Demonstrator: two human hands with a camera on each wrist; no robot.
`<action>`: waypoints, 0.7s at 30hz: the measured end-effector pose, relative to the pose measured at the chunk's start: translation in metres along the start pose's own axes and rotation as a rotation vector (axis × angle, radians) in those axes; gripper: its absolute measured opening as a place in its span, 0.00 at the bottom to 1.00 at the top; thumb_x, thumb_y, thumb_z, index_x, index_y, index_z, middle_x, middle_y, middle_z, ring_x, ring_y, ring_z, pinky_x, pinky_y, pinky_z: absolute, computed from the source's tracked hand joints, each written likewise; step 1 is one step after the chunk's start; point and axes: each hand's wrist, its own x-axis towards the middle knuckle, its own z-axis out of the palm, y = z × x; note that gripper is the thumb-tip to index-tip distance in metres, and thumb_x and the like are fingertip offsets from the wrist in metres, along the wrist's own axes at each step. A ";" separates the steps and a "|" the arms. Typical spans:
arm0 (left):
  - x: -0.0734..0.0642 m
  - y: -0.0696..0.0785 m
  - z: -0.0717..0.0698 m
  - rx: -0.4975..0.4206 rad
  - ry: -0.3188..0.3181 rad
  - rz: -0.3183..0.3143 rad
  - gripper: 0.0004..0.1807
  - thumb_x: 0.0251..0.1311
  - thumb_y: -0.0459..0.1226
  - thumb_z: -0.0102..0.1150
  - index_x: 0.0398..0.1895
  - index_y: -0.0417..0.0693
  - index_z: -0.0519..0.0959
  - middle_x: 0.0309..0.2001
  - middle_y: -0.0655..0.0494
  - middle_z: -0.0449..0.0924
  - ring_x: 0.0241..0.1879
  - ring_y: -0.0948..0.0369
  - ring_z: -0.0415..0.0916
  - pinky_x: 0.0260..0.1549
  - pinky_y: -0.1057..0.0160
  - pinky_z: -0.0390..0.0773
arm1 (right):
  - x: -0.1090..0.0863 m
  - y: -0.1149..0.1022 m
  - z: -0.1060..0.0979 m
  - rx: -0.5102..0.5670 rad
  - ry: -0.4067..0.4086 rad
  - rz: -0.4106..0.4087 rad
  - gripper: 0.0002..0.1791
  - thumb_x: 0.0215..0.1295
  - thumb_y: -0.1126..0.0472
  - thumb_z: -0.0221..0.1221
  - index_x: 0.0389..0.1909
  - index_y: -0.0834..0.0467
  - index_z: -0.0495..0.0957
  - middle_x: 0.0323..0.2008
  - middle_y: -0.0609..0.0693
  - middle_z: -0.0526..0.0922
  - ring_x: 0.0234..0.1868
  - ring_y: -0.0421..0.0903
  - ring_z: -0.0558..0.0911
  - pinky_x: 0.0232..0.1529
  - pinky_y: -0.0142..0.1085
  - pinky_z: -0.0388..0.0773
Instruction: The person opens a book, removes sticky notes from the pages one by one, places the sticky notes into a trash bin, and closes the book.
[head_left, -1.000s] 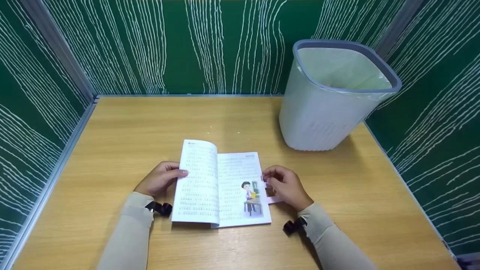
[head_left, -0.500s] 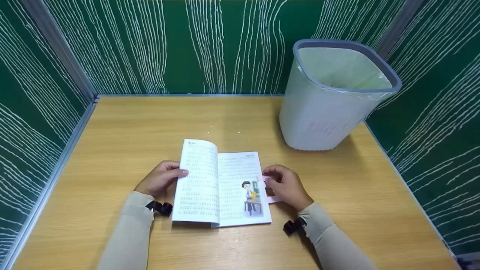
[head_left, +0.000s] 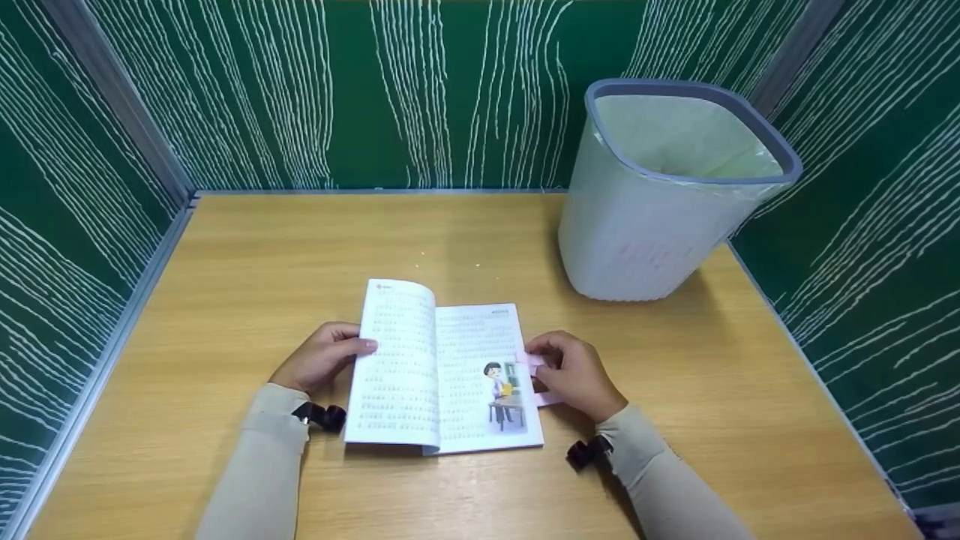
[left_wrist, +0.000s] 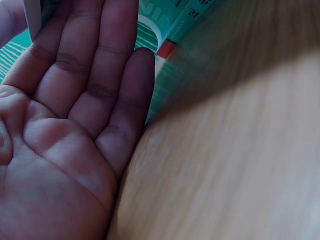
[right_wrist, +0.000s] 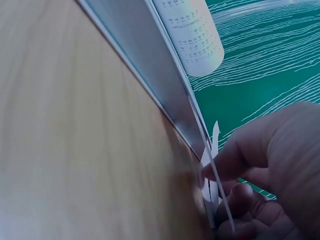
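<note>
An open book (head_left: 476, 330) with printed text lies on the table, a cartoon figure at a desk on its right page. My left hand (head_left: 319, 358) holds the raised left pages, thumb on top and fingers beneath. In the left wrist view, the palm of the left hand (left_wrist: 65, 140) shows and a green-covered part of the book (left_wrist: 175, 25) appears beyond it. At the book's right edge, my right hand (head_left: 577, 375) pinches a pale pink strip (head_left: 534, 361). A second pink strip (head_left: 549, 399) sticks out lower down. Fingers partly hide the strips.
A pale waste bin (head_left: 645, 232) with a grey-blue rim and a liner stands at the back right of the wooden table (head_left: 247, 247). Small white bits lie behind the book. Green panels (head_left: 352, 90) with white wavy lines enclose the table.
Slightly more of the upper pink strip shows beside my right fingertips. My left hand and the book stay almost still.
</note>
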 end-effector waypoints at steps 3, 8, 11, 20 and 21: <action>0.000 0.000 0.000 0.000 -0.010 0.014 0.17 0.72 0.35 0.59 0.56 0.29 0.82 0.50 0.49 0.89 0.47 0.57 0.87 0.50 0.61 0.84 | 0.001 0.001 -0.002 -0.027 0.018 -0.001 0.16 0.54 0.74 0.64 0.41 0.53 0.87 0.37 0.47 0.85 0.37 0.45 0.78 0.39 0.33 0.75; 0.001 0.001 0.000 -0.009 -0.013 0.024 0.17 0.72 0.33 0.58 0.56 0.28 0.81 0.50 0.49 0.89 0.48 0.57 0.87 0.51 0.61 0.84 | 0.002 0.001 -0.005 -0.042 0.045 0.008 0.14 0.57 0.72 0.65 0.40 0.52 0.87 0.37 0.46 0.86 0.37 0.44 0.79 0.39 0.32 0.76; 0.000 0.001 0.001 -0.014 -0.004 0.017 0.17 0.71 0.34 0.59 0.55 0.29 0.82 0.50 0.49 0.89 0.47 0.58 0.87 0.50 0.61 0.84 | 0.002 0.000 -0.007 -0.004 0.048 0.023 0.13 0.59 0.71 0.64 0.40 0.52 0.87 0.36 0.48 0.85 0.37 0.45 0.79 0.38 0.33 0.78; 0.001 0.001 0.001 -0.005 0.001 0.008 0.17 0.72 0.35 0.59 0.55 0.29 0.82 0.50 0.48 0.89 0.46 0.57 0.87 0.50 0.61 0.84 | 0.003 0.001 -0.008 0.124 0.107 0.066 0.10 0.64 0.67 0.66 0.45 0.54 0.86 0.40 0.51 0.86 0.38 0.49 0.79 0.37 0.33 0.77; 0.001 0.001 0.001 -0.002 0.001 0.005 0.17 0.72 0.35 0.59 0.55 0.29 0.82 0.50 0.48 0.89 0.46 0.57 0.87 0.50 0.61 0.84 | 0.003 0.001 -0.008 0.131 0.117 0.074 0.10 0.64 0.66 0.66 0.45 0.54 0.86 0.40 0.51 0.86 0.37 0.49 0.78 0.37 0.33 0.76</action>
